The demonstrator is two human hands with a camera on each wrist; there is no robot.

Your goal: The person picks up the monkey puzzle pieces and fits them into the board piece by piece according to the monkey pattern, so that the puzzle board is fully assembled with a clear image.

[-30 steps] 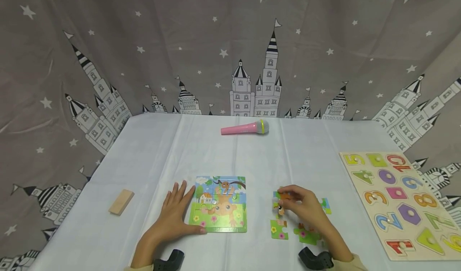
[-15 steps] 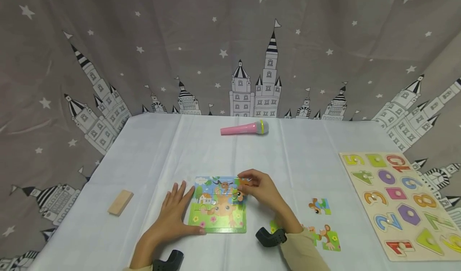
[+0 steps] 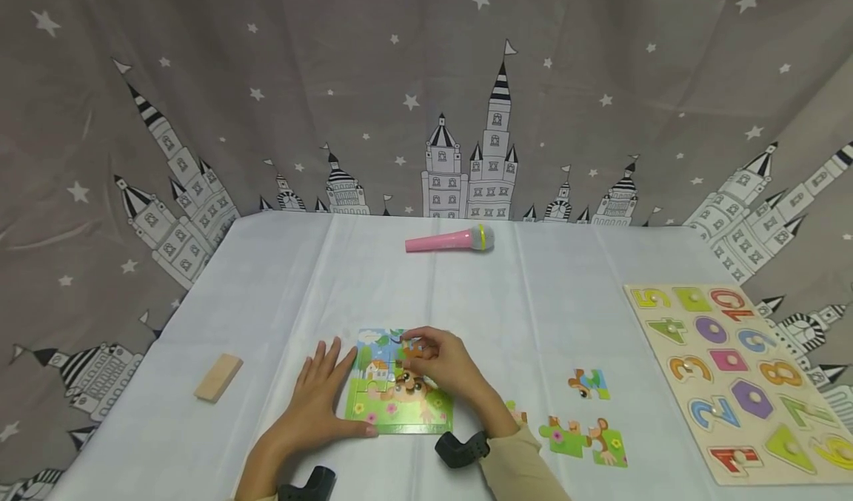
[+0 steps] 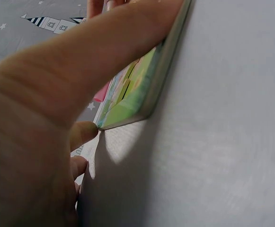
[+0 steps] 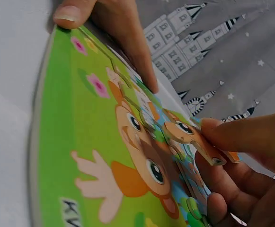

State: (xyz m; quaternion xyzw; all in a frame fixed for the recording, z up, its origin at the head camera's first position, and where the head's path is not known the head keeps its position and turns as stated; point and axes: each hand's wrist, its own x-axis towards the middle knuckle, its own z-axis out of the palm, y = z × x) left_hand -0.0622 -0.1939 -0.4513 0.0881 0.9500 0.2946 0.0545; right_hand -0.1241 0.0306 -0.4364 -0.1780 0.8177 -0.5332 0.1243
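My left hand [image 3: 315, 406] lies with spread, straight fingers against the left side of a square jigsaw board [image 3: 406, 429]. Its thumb touches the board's near edge. The board carries a cartoon monkey picture with a house and flowers. Over its upper middle, my right hand [image 3: 452, 368] pinches a jigsaw piece [image 5: 184, 135] between thumb and fingers. In the right wrist view that piece is tilted above the board and shows an eye and brown fur. Right of the board lie several loose jigsaw pieces, among them a blue-and-brown one [image 3: 590, 384] and a flowered green one [image 3: 565, 439].
At the right stands a wooden number-and-shape board [image 3: 728, 359] with knobbed pieces. A pink toy microphone [image 3: 441, 240] lies toward the back of the white table. On the left is a small wooden block [image 3: 218, 377]. A grey castle-print curtain [image 3: 373, 64] hangs behind.
My right hand has carried the jigsaw piece leftward from the loose pieces to above the board's upper middle. The left hand keeps its place beside the board.
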